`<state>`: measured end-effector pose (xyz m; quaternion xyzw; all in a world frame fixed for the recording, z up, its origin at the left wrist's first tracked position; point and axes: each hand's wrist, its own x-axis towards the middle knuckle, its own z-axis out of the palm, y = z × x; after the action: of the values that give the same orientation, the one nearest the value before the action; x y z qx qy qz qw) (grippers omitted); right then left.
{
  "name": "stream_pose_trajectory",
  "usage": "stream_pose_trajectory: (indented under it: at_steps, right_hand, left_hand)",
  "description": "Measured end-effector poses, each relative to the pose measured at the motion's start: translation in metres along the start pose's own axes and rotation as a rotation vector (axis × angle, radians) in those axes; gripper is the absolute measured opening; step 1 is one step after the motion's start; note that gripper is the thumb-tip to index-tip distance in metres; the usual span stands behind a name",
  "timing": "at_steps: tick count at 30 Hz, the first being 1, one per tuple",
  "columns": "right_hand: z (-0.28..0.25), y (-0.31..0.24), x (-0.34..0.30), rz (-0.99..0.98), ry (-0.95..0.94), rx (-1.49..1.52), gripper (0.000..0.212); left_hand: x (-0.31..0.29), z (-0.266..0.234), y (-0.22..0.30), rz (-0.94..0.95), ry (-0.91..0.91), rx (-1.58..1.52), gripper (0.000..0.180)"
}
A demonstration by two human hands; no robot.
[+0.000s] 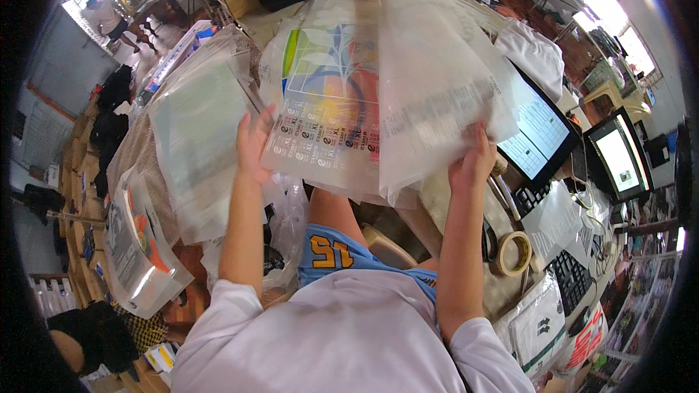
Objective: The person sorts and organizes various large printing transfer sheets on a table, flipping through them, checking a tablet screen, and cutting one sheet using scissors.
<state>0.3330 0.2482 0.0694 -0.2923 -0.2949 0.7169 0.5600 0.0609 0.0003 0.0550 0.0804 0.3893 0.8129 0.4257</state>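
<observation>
My right hand (473,159) pinches the lower right edge of a frosted translucent film sheet (429,80), which is lifted and curls over to the right. Beneath it and to its left lies a clear film sheet (320,113) with coloured shapes and rows of small dark prints. My left hand (255,145) is at that printed sheet's left edge, fingers spread and partly blurred. Further left, a stack of greenish translucent sheets (200,131) lies on the table, close to my left wrist.
To the right stand a tilted screen (535,131), a second monitor (619,156), a keyboard (570,280) and a tape roll (513,253). White cloth (531,54) lies behind the sheets. A printed plastic sheet (142,255) hangs at the left table edge. A person (109,22) is far left.
</observation>
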Motion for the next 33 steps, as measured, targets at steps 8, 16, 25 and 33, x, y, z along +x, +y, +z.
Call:
stream_pose_trajectory:
  at_steps: [8, 16, 25, 33]
  right_hand:
    - [0.018, -0.062, 0.03, -0.111, -0.111, -0.152, 0.039]
    - [0.026, -0.144, 0.073, -0.217, -0.136, -0.355, 0.032]
    - [0.025, -0.119, 0.074, -0.151, -0.092, -0.461, 0.04]
    - [0.043, -0.083, 0.052, -0.15, -0.174, -0.477, 0.055]
  left_hand:
    - [0.074, 0.093, 0.048, 0.251, -0.059, 1.516, 0.059]
    - [0.04, 0.008, 0.083, 0.297, 0.019, 1.301, 0.061]
    - [-0.017, -0.062, 0.124, 0.276, 0.045, 1.279, 0.067]
    - [-0.02, -0.057, 0.344, 0.308, 0.416, 1.387, 0.041]
